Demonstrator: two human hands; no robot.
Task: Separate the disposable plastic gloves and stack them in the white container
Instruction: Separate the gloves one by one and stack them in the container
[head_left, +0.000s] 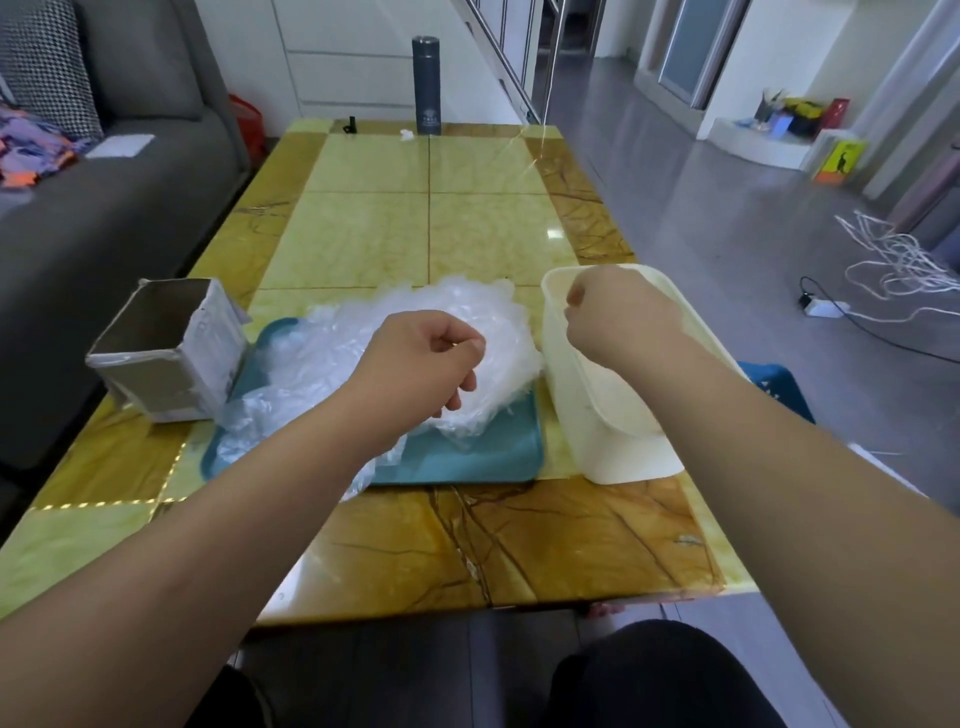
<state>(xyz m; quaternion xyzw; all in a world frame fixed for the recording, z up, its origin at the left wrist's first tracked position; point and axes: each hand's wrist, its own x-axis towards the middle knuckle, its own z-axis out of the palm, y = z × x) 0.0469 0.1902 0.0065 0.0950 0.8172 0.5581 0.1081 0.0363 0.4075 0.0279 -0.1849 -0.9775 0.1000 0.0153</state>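
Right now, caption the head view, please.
Left hand over glove pile on teal tray, right hand above white container.

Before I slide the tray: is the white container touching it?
Apart: head view shows a strip of table between the teal tray and the white container's base.

One tray (467, 460), one white container (628, 457), one box (156, 387), one flask (427, 85).

The pale print on the dark flask (427, 85) is too small to read.
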